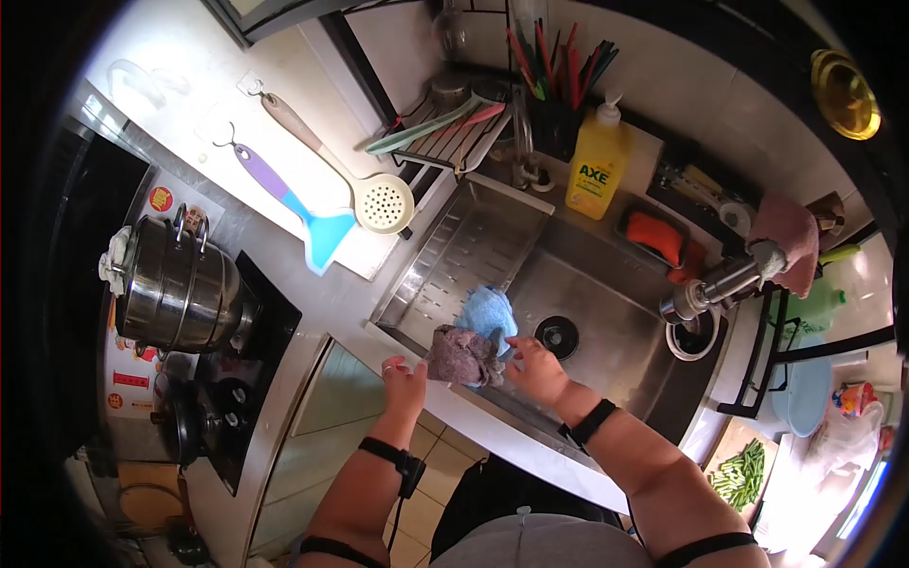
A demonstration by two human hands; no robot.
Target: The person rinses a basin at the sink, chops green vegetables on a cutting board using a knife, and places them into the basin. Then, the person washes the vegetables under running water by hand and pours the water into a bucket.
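Note:
A crumpled grey-purple cloth (460, 356) lies at the near edge of the sink, against a bunched light-blue cloth (488, 313) that rests on the drain tray. Just left of the grey-purple cloth is my left hand (405, 386), its thumb and fingers apart and nothing in them. My right hand (539, 372) is on the other side, fingertips bent together at the right edge of the blue cloth, which they appear to pinch. Part of the blue cloth is hidden behind the grey-purple one.
The steel sink (606, 293) has a slotted drain tray (454, 251) on its left. A yellow soap bottle (598, 166) and a faucet (696, 299) stand around it. Left are a steel steamer pot (180, 284) and a hob; cut green vegetables (739, 476) lie at right.

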